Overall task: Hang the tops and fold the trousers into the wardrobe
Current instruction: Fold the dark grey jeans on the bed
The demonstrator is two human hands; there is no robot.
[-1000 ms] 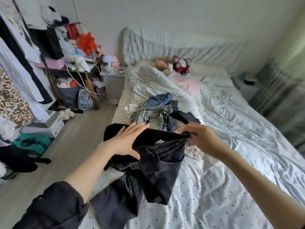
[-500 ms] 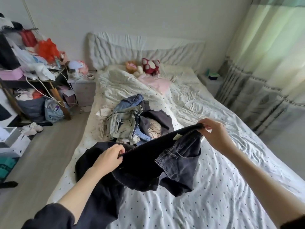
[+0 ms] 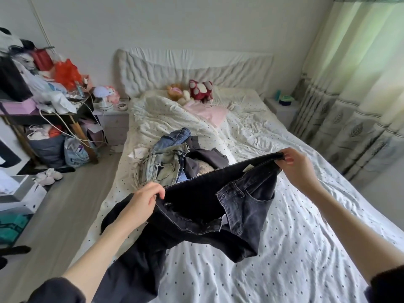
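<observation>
Soft daylight through curtains [image 3: 360, 88] at right, wide-angle edge bending, slight blur

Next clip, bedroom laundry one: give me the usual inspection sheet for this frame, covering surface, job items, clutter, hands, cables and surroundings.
Surface: bed with a rumpled white dotted sheet.
Job's things: black jeans held up by the waistband, legs trailing onto the sheet; pile of jeans and dark garments mid-bed, not yet folded.
Clutter: plush toys by the headboard; side table heaped with bags and boxes; shoes on the floor.
Hands: left hand grips one end of the waistband; right hand pinches the other.
Cables: white cords hang from the side table.
Surroundings: curtain on the right, nightstand beside it; wardrobe not in view.
</observation>
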